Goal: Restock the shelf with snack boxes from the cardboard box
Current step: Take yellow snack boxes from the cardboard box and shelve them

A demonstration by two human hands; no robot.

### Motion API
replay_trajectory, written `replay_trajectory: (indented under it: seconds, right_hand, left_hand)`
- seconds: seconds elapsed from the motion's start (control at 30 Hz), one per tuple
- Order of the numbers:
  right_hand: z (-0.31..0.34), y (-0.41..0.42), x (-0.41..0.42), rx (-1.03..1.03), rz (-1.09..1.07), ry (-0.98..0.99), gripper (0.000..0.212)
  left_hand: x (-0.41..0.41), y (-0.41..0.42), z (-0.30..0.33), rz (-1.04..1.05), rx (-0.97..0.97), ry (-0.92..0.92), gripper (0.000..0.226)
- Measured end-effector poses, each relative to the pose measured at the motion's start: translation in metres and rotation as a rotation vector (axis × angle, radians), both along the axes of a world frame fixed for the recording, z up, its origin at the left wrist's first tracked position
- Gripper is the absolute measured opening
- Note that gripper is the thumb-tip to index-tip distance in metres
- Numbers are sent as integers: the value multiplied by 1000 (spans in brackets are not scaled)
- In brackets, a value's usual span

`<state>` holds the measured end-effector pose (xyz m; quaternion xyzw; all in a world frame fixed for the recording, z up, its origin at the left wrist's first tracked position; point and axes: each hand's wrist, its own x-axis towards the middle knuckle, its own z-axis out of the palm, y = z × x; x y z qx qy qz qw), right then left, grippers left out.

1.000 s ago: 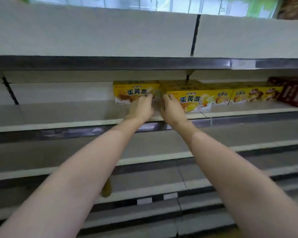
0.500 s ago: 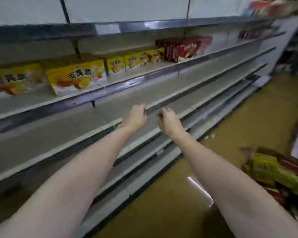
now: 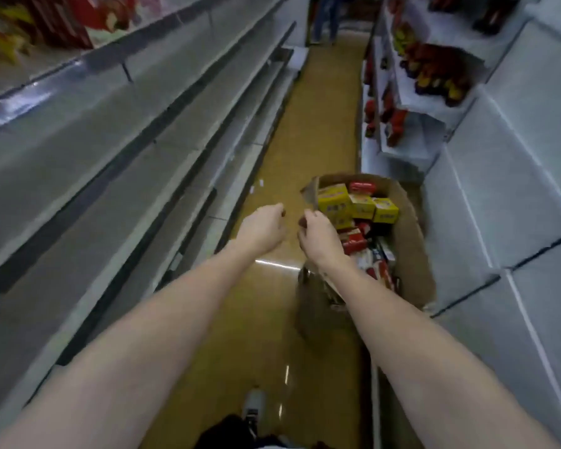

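Many snack boxes left in cardboard box, right; shelf left mostly bare; left hand, right hand loosely curled, empty.

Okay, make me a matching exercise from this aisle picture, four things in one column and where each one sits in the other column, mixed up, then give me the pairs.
Things:
1. cardboard box
2. yellow snack boxes
3. left hand
4. red cartons

Places:
A. on the upper shelf at the far left
B. above the bare floor, left of the carton's flap
C. on the floor, against the right-hand shelving
D. inside the carton, at its far end

Pairs: 1-C, 2-D, 3-B, 4-A
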<state>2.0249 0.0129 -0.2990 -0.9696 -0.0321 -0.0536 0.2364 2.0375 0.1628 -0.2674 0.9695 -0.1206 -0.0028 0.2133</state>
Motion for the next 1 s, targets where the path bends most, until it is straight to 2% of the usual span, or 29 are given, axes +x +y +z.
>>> replay_trajectory:
  seconds: [0.17, 0.3, 0.4, 0.6, 0.7, 0.9, 1.0]
  right_hand:
    - [-17, -56, -12, -49, -245, 81, 18]
    - [-22, -81, -14, -45, -345, 116, 29]
    - [-28, -89, -8, -17, -403, 124, 29]
    - [-45, -96, 20, 120, -455, 116, 22]
    - [-52, -104, 44, 166, -448, 136, 29]
    - [-81, -141, 106, 251, -448, 239, 18]
    - [-98, -162, 138, 349, -433, 312, 26]
  left_hand:
    - [17, -59, -23, -183, 9, 79, 20]
    - [36, -87, -35, -287, -3, 88, 16]
    - [49, -100, -41, -332, 0, 84, 10]
    - [80, -103, -64, -281, -31, 121, 7]
    - [101, -108, -75, -223, -63, 161, 9]
    - [153, -138, -105, -134, -126, 247, 27]
    - [175, -159, -114, -90, -147, 301, 45]
